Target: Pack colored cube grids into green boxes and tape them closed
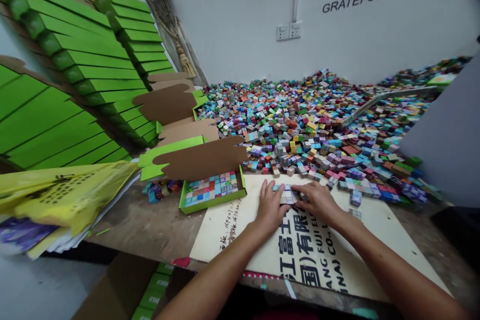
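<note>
My left hand (269, 210) and my right hand (318, 201) meet over a pale printed board (255, 240) on the table. Between them lies a small group of patterned blocks (288, 195), set edge to edge. The left fingers and thumb close round its left side; the right fingers press against its right side. My fingers hide part of the group. To the left of my left hand, an open green box (213, 204) holds rows of similar patterned blocks, its brown flap raised. A few loose blocks (355, 198) lie right of my right hand.
A large heap of small colourful blocks (285, 115) covers the back of the table against the wall. Stacked green boxes (86, 60) rise at the left, with a yellow plastic bag (71, 187) in front. A strip (371, 102) crosses the heap at right.
</note>
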### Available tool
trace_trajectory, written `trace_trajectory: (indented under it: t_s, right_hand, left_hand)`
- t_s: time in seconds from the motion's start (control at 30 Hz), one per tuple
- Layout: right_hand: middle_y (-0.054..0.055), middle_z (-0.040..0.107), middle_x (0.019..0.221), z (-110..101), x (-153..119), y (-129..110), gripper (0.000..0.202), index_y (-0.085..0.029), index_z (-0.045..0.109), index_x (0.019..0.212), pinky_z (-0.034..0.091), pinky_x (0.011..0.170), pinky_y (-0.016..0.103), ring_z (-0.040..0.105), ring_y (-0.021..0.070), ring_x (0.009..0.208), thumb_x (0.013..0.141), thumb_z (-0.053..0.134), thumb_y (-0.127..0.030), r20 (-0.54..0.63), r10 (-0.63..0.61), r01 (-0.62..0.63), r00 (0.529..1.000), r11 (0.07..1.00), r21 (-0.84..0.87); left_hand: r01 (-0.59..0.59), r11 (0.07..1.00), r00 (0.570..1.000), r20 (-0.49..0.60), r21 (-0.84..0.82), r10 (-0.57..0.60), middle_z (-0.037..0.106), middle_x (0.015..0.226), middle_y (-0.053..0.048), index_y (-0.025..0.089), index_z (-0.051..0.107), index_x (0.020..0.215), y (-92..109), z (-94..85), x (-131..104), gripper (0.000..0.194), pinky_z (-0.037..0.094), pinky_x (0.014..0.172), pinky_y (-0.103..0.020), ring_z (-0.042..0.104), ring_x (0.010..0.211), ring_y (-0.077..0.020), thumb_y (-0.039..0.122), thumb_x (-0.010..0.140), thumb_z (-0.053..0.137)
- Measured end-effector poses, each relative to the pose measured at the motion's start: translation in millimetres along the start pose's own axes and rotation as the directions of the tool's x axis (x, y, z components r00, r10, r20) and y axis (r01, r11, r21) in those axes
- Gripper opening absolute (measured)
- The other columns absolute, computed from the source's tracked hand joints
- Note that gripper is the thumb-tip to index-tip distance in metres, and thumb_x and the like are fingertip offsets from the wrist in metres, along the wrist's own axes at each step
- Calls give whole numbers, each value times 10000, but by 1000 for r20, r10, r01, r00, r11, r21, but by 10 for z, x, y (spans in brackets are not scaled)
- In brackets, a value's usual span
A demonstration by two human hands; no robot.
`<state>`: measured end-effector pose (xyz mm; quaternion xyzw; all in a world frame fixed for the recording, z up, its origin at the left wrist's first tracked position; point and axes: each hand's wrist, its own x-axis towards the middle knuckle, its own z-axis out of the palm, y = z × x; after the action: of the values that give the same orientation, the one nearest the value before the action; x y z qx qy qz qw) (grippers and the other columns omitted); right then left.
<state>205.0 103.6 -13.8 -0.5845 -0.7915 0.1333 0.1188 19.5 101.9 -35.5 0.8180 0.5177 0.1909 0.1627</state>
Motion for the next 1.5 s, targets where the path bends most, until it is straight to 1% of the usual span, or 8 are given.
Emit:
trace_trajectory:
  t_s: [0.57,0.7,0.87,0.93,1.07,1.2,1.37,1.5]
  right_hand:
    - [75,580,1216,-47,154,138,565,-252,525,1256,389,899,430,485,289,1102,711,663,-303,-20,-104,105,994,993,61]
    - [75,555,1255,-307,34,293,497,-281,534,1247,426,876,436,512,288,1091,770,608,-402,-108,-40,57,993,985,162]
    - [78,630,1097,-542,-226,621,405,-245,585,1151,483,776,382,588,261,960,831,503,-479,-169,137,-77,976,944,322]
    - [81,620,1125,-470,-291,614,390,-242,599,1132,473,811,387,572,265,1001,826,512,-469,-137,89,-47,987,957,285]
    - [88,526,1290,-209,-287,399,459,-250,568,1214,404,926,433,482,292,1135,771,596,-365,-49,-88,93,995,989,115]
    - [105,580,1199,-100,-184,306,427,-203,579,1196,411,891,412,522,283,1050,778,577,-290,27,-100,100,995,995,3]
    - [123,592,1086,-91,-86,375,404,-185,590,1160,451,791,370,552,275,969,809,557,-382,-51,27,-27,998,1000,-2]
    - [124,591,1116,-53,-43,331,431,-164,564,1212,443,851,355,557,259,1010,803,563,-298,-50,-18,25,999,989,147]
  left_hand:
    - [-83,996,992,87,-43,87,485,1259,-90,208,458,1260,-18,-143,206,605,292,1050,-455,348,1245,-296,331,716,692]
    - [-46,981,991,112,-190,68,369,1403,-118,235,341,1374,-48,-538,260,805,266,1065,-498,236,1338,-339,398,689,730]
    - [-112,902,987,-153,-416,52,457,1323,-82,259,387,1356,-104,-1127,352,521,372,1009,-399,436,1227,-245,333,863,539]
    - [-113,920,985,-167,-375,53,502,1264,-79,229,465,1298,-79,-1068,363,461,397,982,-378,484,1170,-234,322,854,550]
    - [-98,987,993,59,-129,106,472,1324,-93,222,519,1251,56,-502,304,573,339,1017,-449,402,1235,-300,423,740,681]
    - [-153,987,985,86,58,148,464,1346,-70,255,447,1305,156,-97,258,669,273,1033,-486,341,1268,-306,481,721,681]
    - [-172,981,982,91,88,164,516,1289,-41,263,435,1296,148,-105,279,595,305,994,-444,414,1190,-266,470,774,633]
    - [-182,979,981,90,89,174,511,1296,-37,256,439,1286,127,-135,278,590,299,999,-433,409,1194,-266,459,771,643]
